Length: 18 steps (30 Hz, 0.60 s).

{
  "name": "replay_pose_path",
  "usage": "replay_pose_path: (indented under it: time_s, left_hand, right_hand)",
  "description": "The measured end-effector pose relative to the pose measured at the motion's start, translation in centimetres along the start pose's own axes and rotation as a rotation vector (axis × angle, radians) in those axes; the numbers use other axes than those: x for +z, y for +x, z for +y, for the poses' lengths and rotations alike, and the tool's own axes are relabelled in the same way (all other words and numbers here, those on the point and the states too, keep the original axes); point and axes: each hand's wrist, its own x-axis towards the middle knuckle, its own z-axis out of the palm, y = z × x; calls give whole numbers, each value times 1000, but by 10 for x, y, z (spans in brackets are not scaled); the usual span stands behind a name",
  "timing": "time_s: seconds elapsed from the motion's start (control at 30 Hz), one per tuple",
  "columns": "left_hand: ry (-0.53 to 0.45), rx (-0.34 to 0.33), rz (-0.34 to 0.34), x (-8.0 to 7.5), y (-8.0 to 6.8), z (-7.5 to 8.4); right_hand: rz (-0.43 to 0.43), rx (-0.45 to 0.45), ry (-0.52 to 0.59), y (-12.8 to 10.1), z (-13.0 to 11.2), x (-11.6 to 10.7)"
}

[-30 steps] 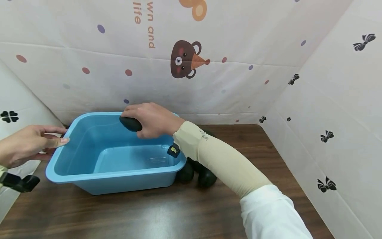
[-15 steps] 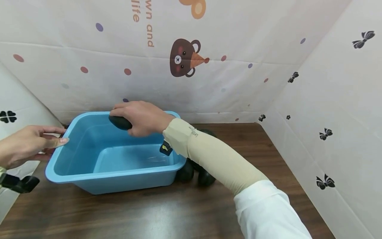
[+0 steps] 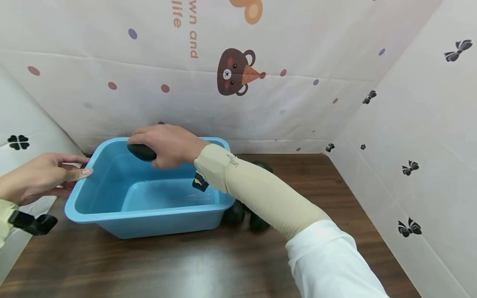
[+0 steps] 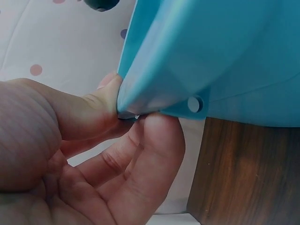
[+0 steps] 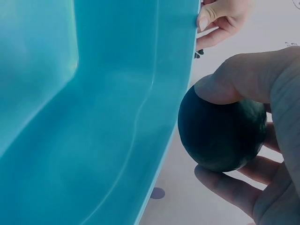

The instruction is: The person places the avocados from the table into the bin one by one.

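My right hand (image 3: pixel 169 145) grips a dark green avocado (image 3: pixel 141 152) above the back part of a light blue plastic basin (image 3: pixel 156 213). In the right wrist view, thumb and fingers wrap the avocado (image 5: pixel 220 136), seen end-on as a dark round shape. At the basin's left end, my left hand (image 3: pixel 44 176) pinches the rim, thumb on top and fingers underneath. The left wrist view shows this pinch at the basin's lip (image 4: pixel 145 89) up close. Nothing lies on the visible part of the basin floor; my right forearm covers some of its right end.
Several more avocados (image 3: pixel 234 213) lie on the brown wooden table (image 3: pixel 208 265) against the basin's right side, partly behind my right forearm. A printed white sheet (image 3: pixel 290 111) stands close behind the basin, with white panels on both sides.
My right hand has moved left above the basin with the avocado in its grip. The left hand keeps its hold on the rim. The head view has shifted slightly.
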Motion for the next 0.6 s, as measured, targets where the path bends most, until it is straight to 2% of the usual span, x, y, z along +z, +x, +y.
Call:
replay_pose_path:
  time_s: [0.27, 0.6]
  left_hand:
    - [40, 10, 5, -2, 0, 2]
    - [15, 5, 4, -1, -2, 4]
  right_hand:
    - [-15, 5, -7, 10, -6, -4]
    - [-31, 39, 16, 21, -11, -3]
